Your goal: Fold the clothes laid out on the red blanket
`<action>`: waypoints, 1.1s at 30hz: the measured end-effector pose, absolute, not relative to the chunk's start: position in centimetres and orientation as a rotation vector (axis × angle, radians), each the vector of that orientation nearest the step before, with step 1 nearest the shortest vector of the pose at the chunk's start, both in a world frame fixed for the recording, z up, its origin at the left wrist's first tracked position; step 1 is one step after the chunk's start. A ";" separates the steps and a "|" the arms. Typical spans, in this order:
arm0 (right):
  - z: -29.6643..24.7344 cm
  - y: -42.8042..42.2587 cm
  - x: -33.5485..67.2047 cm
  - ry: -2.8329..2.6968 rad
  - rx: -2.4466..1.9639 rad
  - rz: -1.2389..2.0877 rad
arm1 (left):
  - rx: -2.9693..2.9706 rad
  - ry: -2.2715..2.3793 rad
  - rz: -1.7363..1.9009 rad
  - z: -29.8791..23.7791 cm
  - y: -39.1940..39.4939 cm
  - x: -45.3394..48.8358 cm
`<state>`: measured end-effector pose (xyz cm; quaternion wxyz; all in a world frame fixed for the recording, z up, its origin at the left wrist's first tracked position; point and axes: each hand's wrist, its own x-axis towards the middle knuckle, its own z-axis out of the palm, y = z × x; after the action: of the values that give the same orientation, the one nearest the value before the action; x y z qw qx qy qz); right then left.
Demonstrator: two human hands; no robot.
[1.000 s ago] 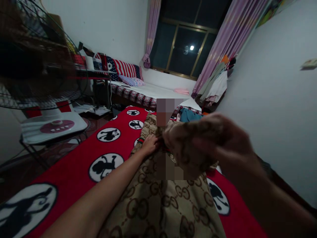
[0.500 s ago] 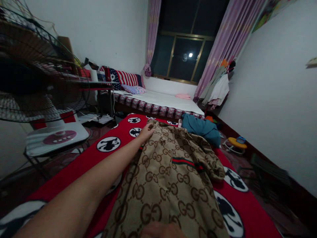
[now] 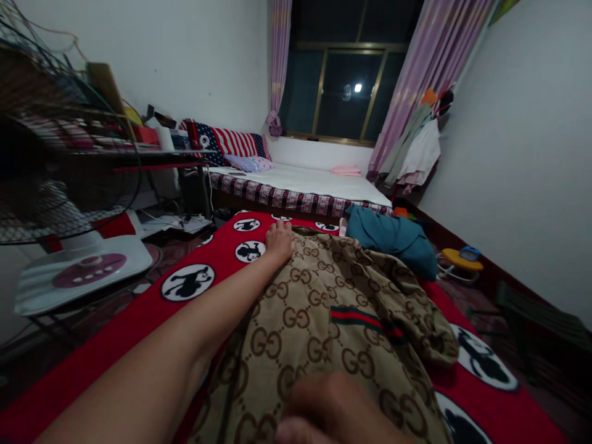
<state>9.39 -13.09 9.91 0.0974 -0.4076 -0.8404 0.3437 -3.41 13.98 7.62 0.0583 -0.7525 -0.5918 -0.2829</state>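
A tan garment with a brown letter pattern and a green-red stripe lies spread on a red blanket printed with black-and-white mouse roundels. My left hand reaches far out and rests closed on the garment's far left edge, gripping the cloth. My right hand shows blurred at the bottom edge, lying on the near part of the garment; its fingers are not clear.
A standing fan with a white base is close on the left. A teal cloth bundle lies past the garment. Behind are a bed, a cluttered desk, a dark window, pink curtains and hanging clothes.
My right hand let go of the raised cloth and dropped to the near end of the garment. My left hand slid farther out along the left edge, and the garment now lies flatter.
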 end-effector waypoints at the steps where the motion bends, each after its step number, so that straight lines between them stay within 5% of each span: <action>1: 9.1 -11.7 9.4 -2.395 -1.311 0.854 | -2.238 -1.866 -0.918 7.7 14.4 -3.2; 5: 5.2 -7.6 9.2 -2.201 -1.440 0.308 | -2.202 -2.094 -1.486 8.1 17.2 -2.4; 15: 1.4 -6.9 9.0 -2.268 -1.503 0.062 | -2.450 -1.938 -1.919 6.4 21.6 -4.8; 20: 1.4 -6.9 8.8 -2.234 -1.623 0.038 | -2.629 -1.714 -1.709 6.7 19.9 -5.4; 26: 1.3 -6.8 8.7 -2.230 -1.662 0.018 | -3.090 -1.457 -0.496 5.1 19.7 -5.7; 33: 0.8 -6.4 8.6 -2.294 -1.709 -0.029 | -2.915 -1.680 -0.356 1.9 19.0 -5.3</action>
<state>8.62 -6.42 0.81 0.1399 -0.5915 -0.7940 -0.0101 -5.31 18.98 1.90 -0.1206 -0.8552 -0.4931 -0.1045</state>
